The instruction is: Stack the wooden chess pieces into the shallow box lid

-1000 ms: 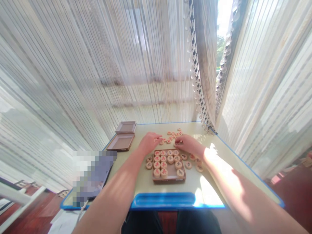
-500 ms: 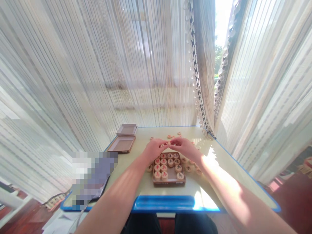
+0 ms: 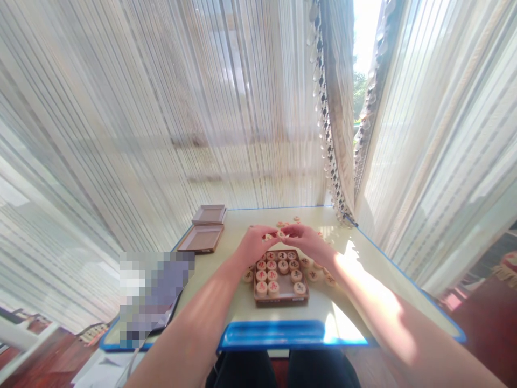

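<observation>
A shallow brown box tray [image 3: 281,295] lies in the middle of the pale table [image 3: 363,280], partly filled with round wooden chess pieces [image 3: 278,267] marked in red and black. My left hand [image 3: 255,245] and my right hand [image 3: 307,242] hover together just above the tray's far edge, fingertips nearly touching. Both are pinched on small wooden pieces [image 3: 278,234] held between them. More loose pieces [image 3: 288,222] lie on the table beyond my hands, and others [image 3: 321,272] sit right of the tray.
Two brown box lids [image 3: 204,229] rest at the table's far left. A blurred dark object [image 3: 155,291] lies at the near left corner. The table has a blue rim [image 3: 274,334]. Sheer striped curtains [image 3: 161,118] hang close around it.
Both hands lifted from the scattered pieces on the table and came together above the tray's far edge, holding pieces. The camera view shifted slightly.
</observation>
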